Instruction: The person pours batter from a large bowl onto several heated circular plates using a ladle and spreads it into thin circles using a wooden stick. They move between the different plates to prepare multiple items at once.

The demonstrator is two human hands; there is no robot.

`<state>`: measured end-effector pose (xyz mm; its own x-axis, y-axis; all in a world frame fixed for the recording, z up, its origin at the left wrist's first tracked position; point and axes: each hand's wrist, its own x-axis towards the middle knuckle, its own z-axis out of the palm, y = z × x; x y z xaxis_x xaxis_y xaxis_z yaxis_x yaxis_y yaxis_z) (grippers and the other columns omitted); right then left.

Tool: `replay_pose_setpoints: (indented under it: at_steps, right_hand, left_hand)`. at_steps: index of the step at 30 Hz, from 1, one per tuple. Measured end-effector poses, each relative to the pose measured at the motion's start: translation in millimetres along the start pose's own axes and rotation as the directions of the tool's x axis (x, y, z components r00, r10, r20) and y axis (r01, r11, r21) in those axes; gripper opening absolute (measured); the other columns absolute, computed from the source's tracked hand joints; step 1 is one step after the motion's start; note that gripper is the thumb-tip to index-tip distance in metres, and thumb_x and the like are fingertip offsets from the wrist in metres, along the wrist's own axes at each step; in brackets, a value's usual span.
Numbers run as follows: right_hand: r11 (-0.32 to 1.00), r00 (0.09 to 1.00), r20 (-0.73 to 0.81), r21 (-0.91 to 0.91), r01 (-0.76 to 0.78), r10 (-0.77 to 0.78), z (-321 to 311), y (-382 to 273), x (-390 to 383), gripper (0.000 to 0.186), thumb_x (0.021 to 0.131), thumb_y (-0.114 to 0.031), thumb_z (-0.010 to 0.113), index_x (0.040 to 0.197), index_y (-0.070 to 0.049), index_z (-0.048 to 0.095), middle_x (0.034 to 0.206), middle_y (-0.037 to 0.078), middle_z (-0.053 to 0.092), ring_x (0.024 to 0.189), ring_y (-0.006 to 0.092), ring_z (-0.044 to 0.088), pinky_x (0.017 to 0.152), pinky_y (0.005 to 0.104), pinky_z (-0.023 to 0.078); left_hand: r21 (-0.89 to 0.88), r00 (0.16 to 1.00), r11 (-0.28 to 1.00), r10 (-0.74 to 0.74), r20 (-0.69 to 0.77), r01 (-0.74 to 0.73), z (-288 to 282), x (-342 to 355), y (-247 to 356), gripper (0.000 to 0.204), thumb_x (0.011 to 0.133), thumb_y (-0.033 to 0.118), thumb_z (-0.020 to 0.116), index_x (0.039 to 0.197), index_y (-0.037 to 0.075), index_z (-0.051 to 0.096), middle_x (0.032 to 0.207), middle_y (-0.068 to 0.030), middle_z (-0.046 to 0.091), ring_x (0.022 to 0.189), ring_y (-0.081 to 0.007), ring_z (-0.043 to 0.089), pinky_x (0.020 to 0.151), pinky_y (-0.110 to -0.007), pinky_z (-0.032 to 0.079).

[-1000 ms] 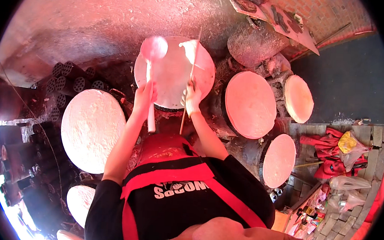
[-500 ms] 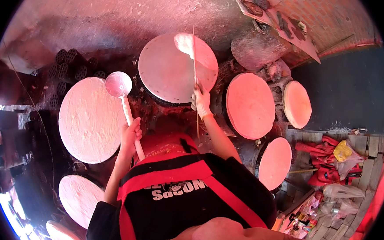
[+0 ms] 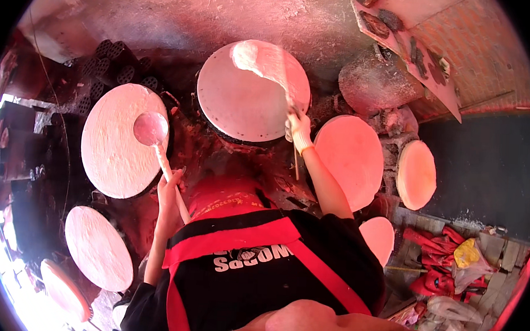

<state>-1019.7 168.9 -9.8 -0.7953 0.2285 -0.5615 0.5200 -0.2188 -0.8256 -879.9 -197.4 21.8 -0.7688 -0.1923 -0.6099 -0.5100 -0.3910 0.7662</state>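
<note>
My left hand (image 3: 168, 191) is closed around the handle of a long ladle (image 3: 151, 129). The ladle's round bowl hangs over the batter-covered disc (image 3: 117, 150) of a griddle on the left. In my right hand (image 3: 298, 129) is a thin wooden stick (image 3: 296, 165), gripped at the near right edge of the far middle griddle (image 3: 235, 103). The stick's far part is blurred over that plate. Pale wet batter (image 3: 262, 61) lies in a curved band along the griddle's far and right side, while its left and near part is bare grey.
More round griddles with pale discs stand around me: two to the right (image 3: 348, 161) (image 3: 417, 175), one near right (image 3: 377, 238), and two near left (image 3: 99, 247) (image 3: 66, 290). Dark perforated briquettes (image 3: 116, 62) are stacked far left. Red cloth and bags (image 3: 447, 258) lie at right.
My right hand has swept the stick to the right, and the batter band now reaches farther around the griddle's right side. The ladle has shifted slightly left over the left disc.
</note>
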Motion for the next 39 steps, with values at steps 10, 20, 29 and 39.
replay_pose_setpoints:
  at_steps: [10, 20, 29, 39]
  right_hand:
    - [0.953, 0.849, 0.504, -0.303, 0.002, 0.159, -49.3, -40.3, -31.5, 0.028, 0.094, -0.022, 0.052, 0.122, -0.015, 0.057, 0.054, -0.005, 0.035, 0.035, 0.0057, 0.028, 0.033, 0.0226, 0.021]
    - [0.914, 0.821, 0.521, -0.407, 0.001, 0.231, -48.6, -55.8, 43.2, 0.032, 0.094, -0.026, 0.054, 0.124, -0.014, 0.056, 0.052, -0.005, 0.036, 0.034, 0.0062, 0.027, 0.032, 0.0243, 0.022]
    - [0.93, 0.841, 0.522, -0.361, 0.064, 0.145, -61.4, -84.1, 78.9, 0.041, 0.093, -0.023, 0.056, 0.13, -0.008, 0.051, 0.054, -0.005, 0.042, 0.035, 0.0048, 0.033, 0.031, 0.0224, 0.023]
    - [0.984, 0.831, 0.539, -0.17, -0.053, 0.138, -123.0, 10.0, -9.2, 0.037, 0.095, -0.019, 0.053, 0.132, -0.019, 0.052, 0.054, -0.006, 0.039, 0.038, 0.0041, 0.028, 0.034, 0.0214, 0.023]
  left_hand:
    - [-0.045, 0.992, 0.998, -0.042, -0.117, 0.037, 31.4, -18.7, -31.2, 0.014, 0.086, 0.019, 0.062, 0.09, 0.006, 0.06, 0.067, 0.0002, 0.054, 0.054, -0.0087, 0.049, 0.048, -0.021, 0.039]
    - [-0.055, 0.984, 0.998, -0.041, -0.176, 0.032, 66.3, -47.1, -55.2, 0.018, 0.087, 0.017, 0.06, 0.099, 0.005, 0.06, 0.082, 0.0014, 0.057, 0.075, -0.0076, 0.052, 0.066, -0.023, 0.043]
    - [0.051, 0.945, 0.996, -0.054, -0.324, 0.074, 86.2, -114.6, -85.0, 0.023, 0.086, 0.024, 0.061, 0.099, 0.006, 0.065, 0.074, 0.0056, 0.051, 0.068, -0.0054, 0.047, 0.06, -0.022, 0.036]
    - [0.094, 0.977, 0.99, -0.081, -0.196, 0.102, 66.8, -97.9, -60.3, 0.023, 0.087, 0.022, 0.063, 0.102, 0.004, 0.064, 0.071, 0.0069, 0.05, 0.062, -0.0045, 0.046, 0.055, -0.02, 0.034]
